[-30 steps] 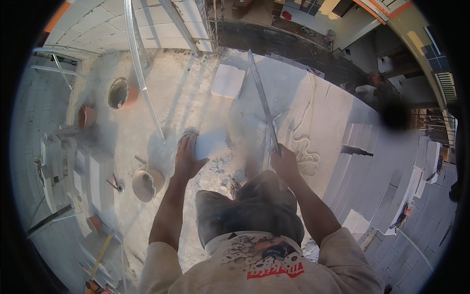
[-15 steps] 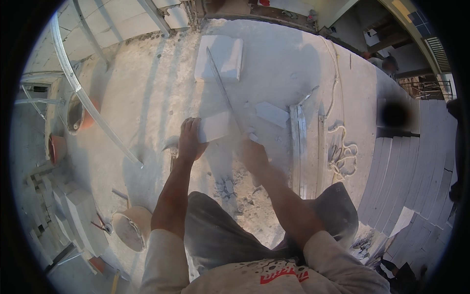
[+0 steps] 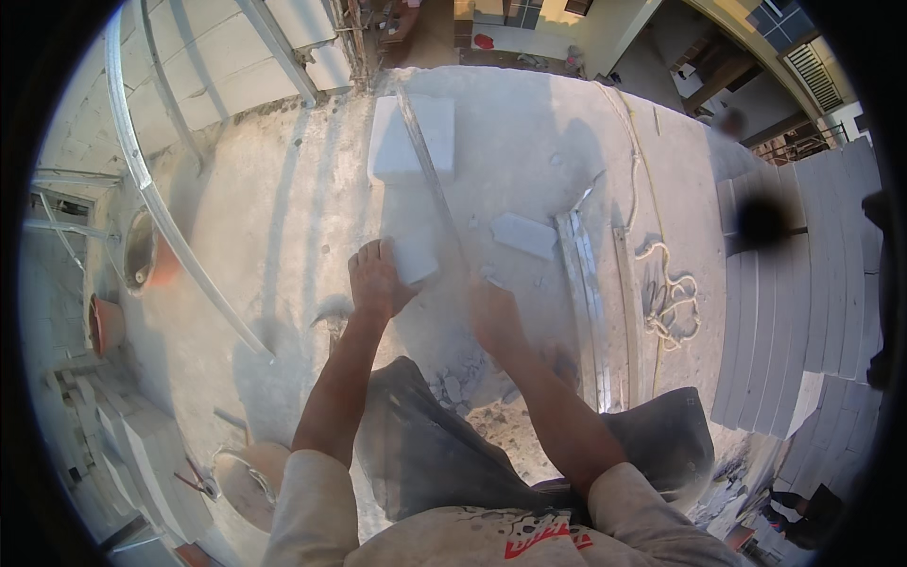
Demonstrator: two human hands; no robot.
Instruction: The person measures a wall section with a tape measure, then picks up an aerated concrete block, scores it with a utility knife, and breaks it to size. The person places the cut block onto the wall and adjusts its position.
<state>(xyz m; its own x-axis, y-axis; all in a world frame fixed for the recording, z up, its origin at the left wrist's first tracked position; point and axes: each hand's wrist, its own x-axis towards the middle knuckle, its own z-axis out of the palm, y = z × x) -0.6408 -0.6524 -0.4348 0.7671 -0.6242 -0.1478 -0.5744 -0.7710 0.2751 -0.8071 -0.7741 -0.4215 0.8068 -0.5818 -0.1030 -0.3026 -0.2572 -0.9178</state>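
My left hand (image 3: 376, 280) is closed on the left side of a small white block piece (image 3: 414, 259), its fingers over the edge and thumb at the near side. My right hand (image 3: 493, 317), blurred, is closed round the near end of a long, narrow saw (image 3: 433, 180); its handle is hidden in the fist. The blade runs forward just right of the held piece, its far part passing over a larger white block (image 3: 383, 142). Right of the blade lies a cut, pointed white piece (image 3: 525, 235). Haze blurs the area round both hands.
Metal channels (image 3: 583, 312) and a coiled rope (image 3: 669, 293) lie to the right, beside stacked grey blocks (image 3: 765, 350). A curved metal strip (image 3: 165, 213) crosses the left. A bucket (image 3: 253, 482) stands near left, and rubble (image 3: 452, 386) lies between my knees.
The view has tilted, shifting the scene downward. Against the far block, the saw's tip reaches farther forward. Haze round the hands has thickened. Both hands keep their grip.
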